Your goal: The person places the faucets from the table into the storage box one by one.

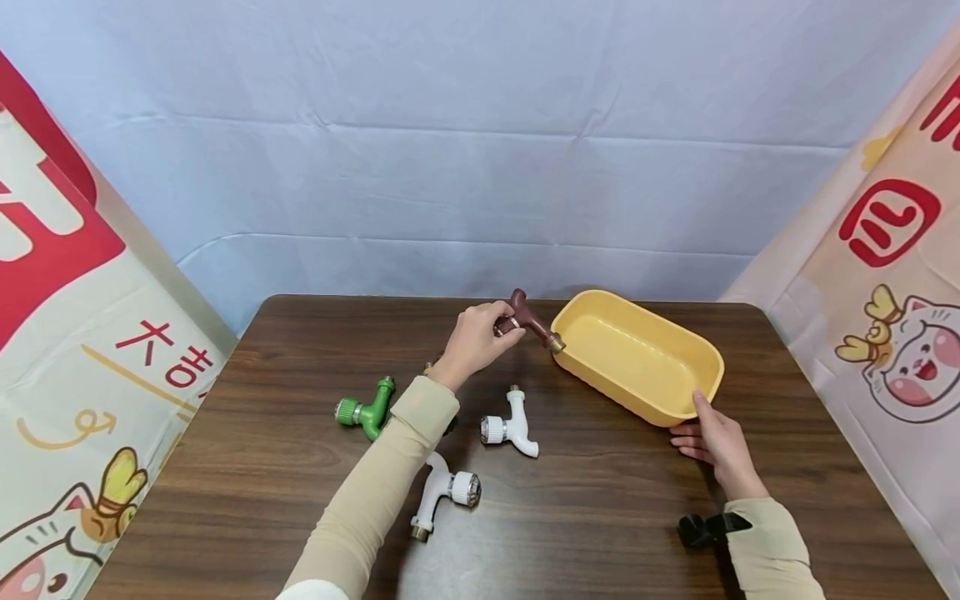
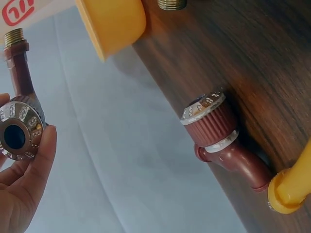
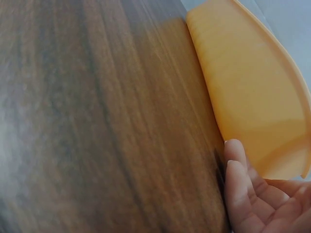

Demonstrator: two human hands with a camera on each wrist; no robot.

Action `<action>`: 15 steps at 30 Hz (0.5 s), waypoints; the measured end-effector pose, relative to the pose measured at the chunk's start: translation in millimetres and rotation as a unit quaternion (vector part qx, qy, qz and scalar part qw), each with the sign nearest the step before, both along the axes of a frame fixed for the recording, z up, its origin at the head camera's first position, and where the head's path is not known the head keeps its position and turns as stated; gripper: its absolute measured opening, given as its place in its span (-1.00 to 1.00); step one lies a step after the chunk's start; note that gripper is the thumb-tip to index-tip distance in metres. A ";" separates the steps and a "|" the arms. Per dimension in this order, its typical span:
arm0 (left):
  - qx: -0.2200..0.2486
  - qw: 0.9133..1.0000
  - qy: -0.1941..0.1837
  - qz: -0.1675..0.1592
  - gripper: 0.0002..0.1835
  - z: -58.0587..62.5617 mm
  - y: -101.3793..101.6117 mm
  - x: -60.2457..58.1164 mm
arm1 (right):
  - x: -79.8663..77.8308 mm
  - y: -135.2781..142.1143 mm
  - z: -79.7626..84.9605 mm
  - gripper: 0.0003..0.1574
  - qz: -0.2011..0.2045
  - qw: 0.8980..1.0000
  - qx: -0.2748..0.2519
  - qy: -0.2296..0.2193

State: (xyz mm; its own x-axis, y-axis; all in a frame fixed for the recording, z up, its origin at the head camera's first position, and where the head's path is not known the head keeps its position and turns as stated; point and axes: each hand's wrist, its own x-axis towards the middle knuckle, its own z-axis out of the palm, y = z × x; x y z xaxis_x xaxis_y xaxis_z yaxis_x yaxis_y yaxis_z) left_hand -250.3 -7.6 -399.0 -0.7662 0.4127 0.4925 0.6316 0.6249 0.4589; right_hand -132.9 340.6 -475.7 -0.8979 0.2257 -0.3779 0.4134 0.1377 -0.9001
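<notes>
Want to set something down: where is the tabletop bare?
Bare tabletop lies left of the green tap, between the white taps and the right hand, and right of the yellow tub. Taps crowd both sides of the left sleeve; the left hand, holding a maroon tap, blocks the tub's left end.

In the head view, the left sleeve (image 1: pixel 375 492) is hiding part of the table (image 1: pixel 592 500), and we are glimpsing only a brass end (image 1: pixel 428 367) beyond the cuff. From the left wrist, we are losing the yellow tap (image 2: pixel 295 188) at the right edge, the yellow basin (image 2: pixel 116 26) at the top and the left hand (image 2: pixel 29 182) at the left. From the right wrist, the wood grain is blurring and the right hand (image 3: pixel 265 204) is running out of frame.
</notes>
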 end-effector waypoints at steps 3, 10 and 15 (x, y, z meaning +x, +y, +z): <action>0.001 1.000 -0.007 0.001 -0.79 1.4 1.5 -1.0 | 0.1 -0.4 0.6 0.06 0.001 1.000 0.000 0.001; 0.019 1.000 -0.022 -0.007 -0.76 4.5 5.4 -3.6 | 0.2 -0.1 0.6 0.09 0.001 1.000 -0.001 -0.002; 0.031 0.999 -0.036 -0.020 -0.74 6.6 10.3 -6.0 | 0.4 0.0 -0.5 0.11 -0.002 1.000 -0.003 -0.006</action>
State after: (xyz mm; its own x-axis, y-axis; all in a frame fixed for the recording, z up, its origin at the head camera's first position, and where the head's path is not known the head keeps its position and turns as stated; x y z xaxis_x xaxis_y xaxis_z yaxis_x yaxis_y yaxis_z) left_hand -256.2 2.6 -392.4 -0.7834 0.4150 0.4627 0.6203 0.5686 0.5403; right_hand -132.5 340.6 -476.2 -0.8929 0.2262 -0.3892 0.4238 0.1310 -0.8962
